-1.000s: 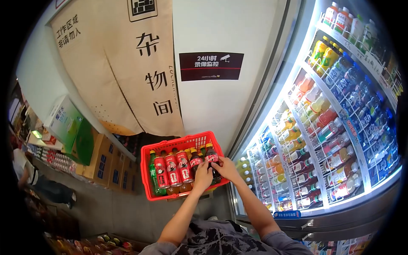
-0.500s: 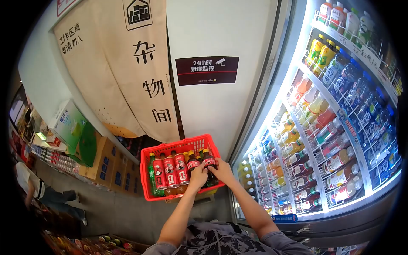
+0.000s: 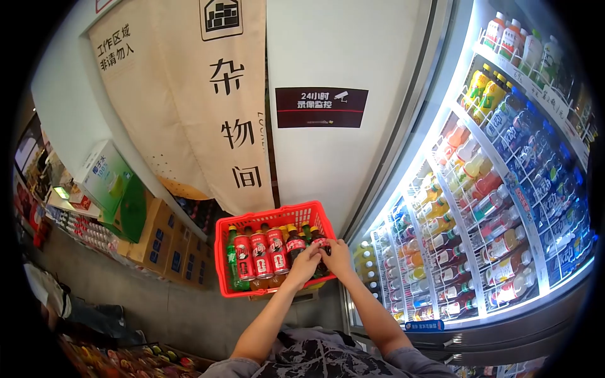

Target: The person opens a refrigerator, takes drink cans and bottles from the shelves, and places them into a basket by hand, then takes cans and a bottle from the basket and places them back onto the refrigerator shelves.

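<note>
A red plastic basket [image 3: 310, 209] stands in front of me, packed with drinks. Inside are several red cans [image 3: 260, 253], a green bottle [image 3: 234, 259] at the left end, and a dark cola bottle [image 3: 295, 242] with a red label. At the basket's right end, another red-labelled cola bottle [image 3: 320, 242] sits between my two hands. My left hand [image 3: 306, 263] is closed at its near left side, and my right hand [image 3: 338, 258] has its fingers curled round its right side. The fingers hide the bottle's lower part.
A lit drinks fridge [image 3: 435, 326] with several sloping shelves of bottles stands close on my right. Ahead hang a beige curtain [image 3: 183, 120] and a white panel [image 3: 321, 167]. Cardboard boxes [image 3: 154, 236] are stacked at left, with a person [image 3: 94, 321] beyond them.
My view has shifted, so the basket and wall appear slightly farther right. Both hands stay at the same cola bottle. The person at the lower left has changed position.
</note>
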{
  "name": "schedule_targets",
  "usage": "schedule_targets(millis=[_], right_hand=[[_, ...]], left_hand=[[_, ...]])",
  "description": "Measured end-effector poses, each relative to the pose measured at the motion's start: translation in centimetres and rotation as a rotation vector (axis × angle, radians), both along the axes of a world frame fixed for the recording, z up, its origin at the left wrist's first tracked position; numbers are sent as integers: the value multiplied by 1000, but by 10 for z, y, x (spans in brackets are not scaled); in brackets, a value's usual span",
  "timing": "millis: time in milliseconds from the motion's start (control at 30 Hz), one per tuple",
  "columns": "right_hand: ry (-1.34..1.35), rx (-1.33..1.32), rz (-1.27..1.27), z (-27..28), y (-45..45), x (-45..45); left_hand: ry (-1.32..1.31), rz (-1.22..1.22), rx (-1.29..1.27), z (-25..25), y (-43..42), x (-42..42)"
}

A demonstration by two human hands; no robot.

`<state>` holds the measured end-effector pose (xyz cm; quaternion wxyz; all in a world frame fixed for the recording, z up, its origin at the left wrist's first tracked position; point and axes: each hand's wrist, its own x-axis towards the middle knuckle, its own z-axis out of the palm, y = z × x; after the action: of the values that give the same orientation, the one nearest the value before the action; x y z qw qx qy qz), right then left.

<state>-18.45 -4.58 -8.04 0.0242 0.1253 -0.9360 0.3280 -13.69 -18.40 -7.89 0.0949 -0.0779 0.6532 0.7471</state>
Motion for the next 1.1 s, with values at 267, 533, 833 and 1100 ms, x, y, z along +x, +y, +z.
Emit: schedule_targets(millis=[267, 533, 833, 1100], right_hand=[[118, -113, 25, -16, 4, 1], [66, -219, 32, -15, 7, 11], [-67, -549, -87, -31, 17, 2], [-407, -1060, 1, 23, -33, 30]], left_hand=[[31, 127, 64, 28, -33, 41], [71, 371, 51, 23, -77, 89], [50, 609, -4, 9, -123, 123], [51, 634, -185, -14, -159, 127]])
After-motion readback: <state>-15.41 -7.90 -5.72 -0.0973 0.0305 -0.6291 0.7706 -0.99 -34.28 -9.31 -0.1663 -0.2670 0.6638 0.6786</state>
